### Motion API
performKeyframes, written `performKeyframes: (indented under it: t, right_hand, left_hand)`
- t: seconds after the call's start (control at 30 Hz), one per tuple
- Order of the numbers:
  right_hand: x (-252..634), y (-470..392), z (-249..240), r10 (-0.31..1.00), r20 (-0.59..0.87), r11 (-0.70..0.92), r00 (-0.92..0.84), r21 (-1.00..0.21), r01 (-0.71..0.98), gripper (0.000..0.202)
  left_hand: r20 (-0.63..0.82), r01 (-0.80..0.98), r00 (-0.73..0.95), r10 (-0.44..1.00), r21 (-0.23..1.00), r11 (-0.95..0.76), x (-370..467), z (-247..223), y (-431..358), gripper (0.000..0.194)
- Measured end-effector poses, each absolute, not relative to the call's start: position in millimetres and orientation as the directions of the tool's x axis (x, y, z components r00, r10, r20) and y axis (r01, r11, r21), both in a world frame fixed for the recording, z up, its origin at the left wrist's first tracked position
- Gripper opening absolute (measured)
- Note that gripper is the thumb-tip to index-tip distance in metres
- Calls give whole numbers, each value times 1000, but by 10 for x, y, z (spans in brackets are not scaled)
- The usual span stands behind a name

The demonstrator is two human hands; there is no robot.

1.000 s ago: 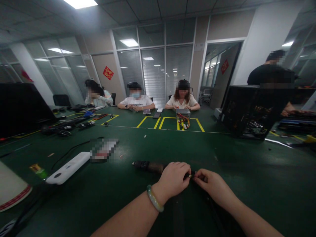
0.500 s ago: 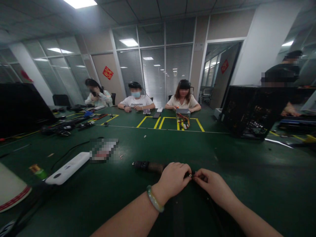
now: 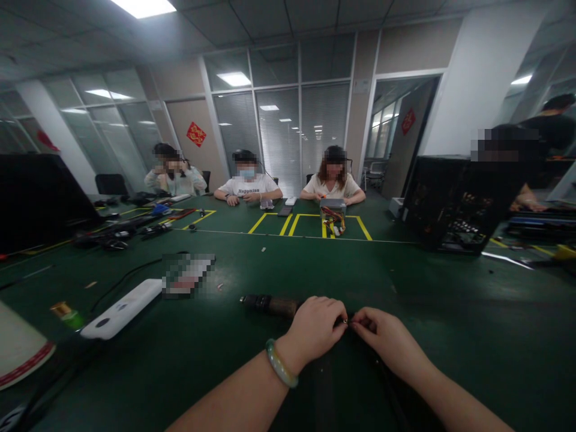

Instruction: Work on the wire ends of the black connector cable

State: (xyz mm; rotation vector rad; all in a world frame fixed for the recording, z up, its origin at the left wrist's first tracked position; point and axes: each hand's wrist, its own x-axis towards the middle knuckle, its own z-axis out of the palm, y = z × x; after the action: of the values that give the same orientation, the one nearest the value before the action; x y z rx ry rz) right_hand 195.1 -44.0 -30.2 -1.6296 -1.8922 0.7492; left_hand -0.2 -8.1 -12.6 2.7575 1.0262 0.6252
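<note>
Panel, black and upright, fills the far-left edge [image 3: 40, 201] of the green table [image 3: 450, 306], with a cream-coloured tapered container [image 3: 20, 342] bearing a red patterned band nearer the viewer. Just right of that container lies a small green bottle [image 3: 69, 316] with a gold cap, then a white power strip [image 3: 123, 309] set aslant, its far end at a pixelated object [image 3: 189, 276] that cannot be made out. Next comes a dark cylindrical tool [image 3: 272, 305], lying flat with its metal tip pointing left and its brownish body running rightward beneath the left hand [image 3: 317, 327]. That hand, palm down and wearing a jade-coloured bangle [image 3: 281, 363] at the wrist, has its fingers curled over the tool's right end, which it hides. Beyond, on the far side, a grey power supply [image 3: 333, 206] with bundled wires [image 3: 333, 222] stands before a co-worker [image 3: 333, 185]. A tiny brassy piece [image 3: 345, 321] shows at the left thumb and forefinger. Just to its right, the right hand [image 3: 387, 337] brings thumb and forefinger together in a narrow pinch; what lies between them is too small to tell. Farther right, well apart from both hands, stands a black computer case [image 3: 450, 204].
</note>
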Motion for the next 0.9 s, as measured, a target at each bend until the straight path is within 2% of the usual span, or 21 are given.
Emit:
performKeyframes:
  t: [0.27,0.47,0.67,0.9]
  right_hand:
    - [1948,-444,-289,989,20,115,-144,-715,690,16]
    - [1945,-432,-301,991,20,106,-129,-699,707,14]
    - [1929,-427,-283,991,21,109,-132,-699,707,17]
    - [1942,-446,-272,990,14,107,-141,-724,681,16]
  left_hand:
    - [338,571,700,629,264,-777,-4,-119,-85,5]
    - [338,615,654,676,282,-736,-3,-129,-92,12]
    - [342,577,692,636,268,-772,-11,-106,-93,7]
    - [362,561,679,639,306,-769,-15,-90,-113,15]
